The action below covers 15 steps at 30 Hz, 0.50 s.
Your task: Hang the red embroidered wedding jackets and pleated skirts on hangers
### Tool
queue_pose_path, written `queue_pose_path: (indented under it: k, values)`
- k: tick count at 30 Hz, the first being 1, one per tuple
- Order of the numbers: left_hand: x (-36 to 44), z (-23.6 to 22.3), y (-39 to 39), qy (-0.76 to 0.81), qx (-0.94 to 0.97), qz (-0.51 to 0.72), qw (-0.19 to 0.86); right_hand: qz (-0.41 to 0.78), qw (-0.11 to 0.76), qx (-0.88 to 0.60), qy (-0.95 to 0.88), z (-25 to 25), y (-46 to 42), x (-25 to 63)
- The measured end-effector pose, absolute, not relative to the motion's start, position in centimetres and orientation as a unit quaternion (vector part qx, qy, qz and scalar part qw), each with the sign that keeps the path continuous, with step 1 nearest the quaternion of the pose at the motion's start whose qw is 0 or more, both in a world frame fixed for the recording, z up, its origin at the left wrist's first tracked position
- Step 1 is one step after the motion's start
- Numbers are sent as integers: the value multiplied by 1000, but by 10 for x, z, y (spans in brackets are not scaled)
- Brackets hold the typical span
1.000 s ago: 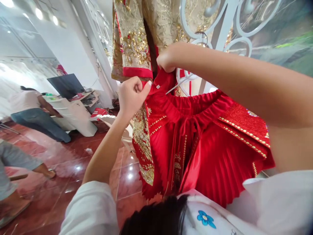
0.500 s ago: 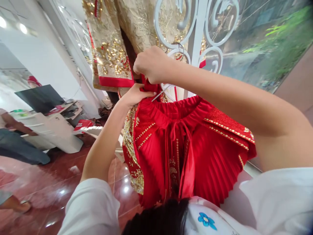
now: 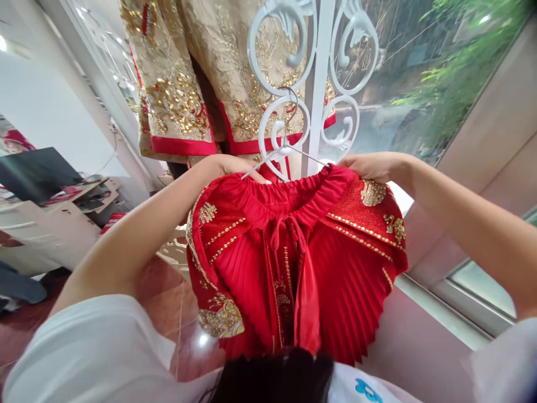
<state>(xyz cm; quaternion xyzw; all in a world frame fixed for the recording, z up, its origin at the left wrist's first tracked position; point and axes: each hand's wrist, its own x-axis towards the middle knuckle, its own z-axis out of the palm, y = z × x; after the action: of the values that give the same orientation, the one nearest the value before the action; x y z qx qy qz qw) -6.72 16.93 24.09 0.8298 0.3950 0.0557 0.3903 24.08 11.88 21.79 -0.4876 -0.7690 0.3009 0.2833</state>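
Observation:
A red pleated skirt (image 3: pixel 348 285) with gold embroidery hangs by its gathered waistband from a thin hanger (image 3: pixel 308 156). The hanger's hook rises in front of a white scrollwork stand. At the waistband's left end, my left hand (image 3: pixel 237 167) grips the cloth, its fingers partly behind the fabric. My right hand (image 3: pixel 373 166) is closed on the waistband's right end, beside the tip of the hanger; some of its fingers are hidden. A tied red ribbon (image 3: pixel 308 302) dangles down the skirt's front.
A cream and gold embroidered garment (image 3: pixel 176 101) with red hems hangs behind. The white scrollwork stand (image 3: pixel 322 73) is before a window. At the left are a monitor (image 3: pixel 31 173), a desk (image 3: pixel 25 224) and part of a person's leg (image 3: pixel 20 282). Tiled floor (image 3: pixel 163 285) lies below.
My right hand has moved from the ribbon area above the left end to the waistband's right end. The hanger now shows inside the waistband, and the view has shifted right.

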Motion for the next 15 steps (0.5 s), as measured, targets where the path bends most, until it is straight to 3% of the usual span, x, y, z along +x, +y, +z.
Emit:
queue_pose_path:
  k: [5,11,15]
  values:
    - [-51,243,173,312,829,-41,462,348,232,-400,-816,230,129,213]
    - [-47,242,173,260,832,-56,487,353,237,-266,-865,226,123,189]
    - [-53,241,177,279,837,-64,467,354,281,-274,-849,219,129,193]
